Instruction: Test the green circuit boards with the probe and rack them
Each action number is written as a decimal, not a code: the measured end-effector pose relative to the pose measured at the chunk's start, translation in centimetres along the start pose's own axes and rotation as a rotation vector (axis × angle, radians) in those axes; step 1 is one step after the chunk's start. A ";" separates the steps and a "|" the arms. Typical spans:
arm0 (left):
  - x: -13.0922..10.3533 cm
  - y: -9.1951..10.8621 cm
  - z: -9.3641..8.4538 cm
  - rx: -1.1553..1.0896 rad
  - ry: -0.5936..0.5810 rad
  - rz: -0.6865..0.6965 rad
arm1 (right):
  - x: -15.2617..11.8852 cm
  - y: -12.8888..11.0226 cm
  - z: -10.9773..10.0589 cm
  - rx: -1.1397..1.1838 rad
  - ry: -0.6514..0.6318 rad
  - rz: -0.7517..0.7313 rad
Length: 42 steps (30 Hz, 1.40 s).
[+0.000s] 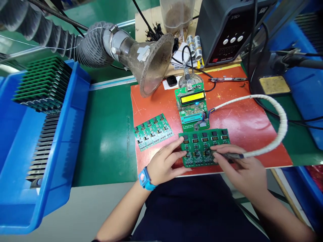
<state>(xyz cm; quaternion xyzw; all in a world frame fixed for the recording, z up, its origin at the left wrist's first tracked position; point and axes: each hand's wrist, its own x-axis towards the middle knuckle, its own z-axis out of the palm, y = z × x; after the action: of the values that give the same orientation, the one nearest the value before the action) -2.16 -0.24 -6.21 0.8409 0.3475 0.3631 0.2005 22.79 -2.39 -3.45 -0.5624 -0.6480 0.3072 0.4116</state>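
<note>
A green circuit board panel (pixel 200 149) with several small digit displays lies at the front of the red mat. My left hand (pixel 165 163) grips its left end, with fingertips on the board's left side and the thumb by the lower edge. My right hand (pixel 242 171) is closed around a dark, pen-like probe (pixel 230 155), its tip at the panel's middle. A white wrapped cable (pixel 281 117) loops from the probe to a programmer board (pixel 193 107) with a lit yellow screen, just behind the panel. A second circuit board panel (pixel 153 131) lies to the left, touched by neither hand.
A fume extraction funnel (pixel 156 64) hangs over the mat's back left. At left, a blue bin (pixel 80 90) holds stacked boards (pixel 42 84). A soldering station (pixel 232 33) stands at the back, with a pen (pixel 228 79) before it and a yellow sponge (pixel 274 84) to the right.
</note>
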 end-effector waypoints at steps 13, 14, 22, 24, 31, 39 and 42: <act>0.3 0.4 -0.1 0.086 -0.049 0.014 | 0.0 0.5 -0.2 0.018 -0.027 -0.028; 0.3 0.4 -0.1 0.110 -0.068 0.024 | 0.0 0.6 -0.2 0.019 -0.028 -0.032; 0.4 0.3 0.0 0.188 -0.134 0.061 | 0.0 0.7 -0.2 0.038 -0.035 -0.031; 0.4 0.2 0.1 0.186 -0.146 0.064 | 0.1 0.6 -0.3 0.027 -0.033 -0.033; 0.3 0.5 0.1 0.084 -0.065 0.003 | 0.2 0.1 -0.5 -0.010 -0.029 -0.063; 0.1 0.1 0.1 -0.139 -0.018 -0.031 | 0.1 0.5 -0.3 -0.004 -0.040 -0.043; 0.0 0.0 0.2 -0.131 -0.008 -0.027 | 0.2 0.4 -0.4 -0.021 -0.032 -0.059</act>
<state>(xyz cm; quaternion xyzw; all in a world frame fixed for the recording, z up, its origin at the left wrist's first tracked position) -2.07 -0.27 -6.34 0.8225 0.3337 0.3792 0.2614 23.29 -2.14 -3.56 -0.5423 -0.6741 0.2969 0.4041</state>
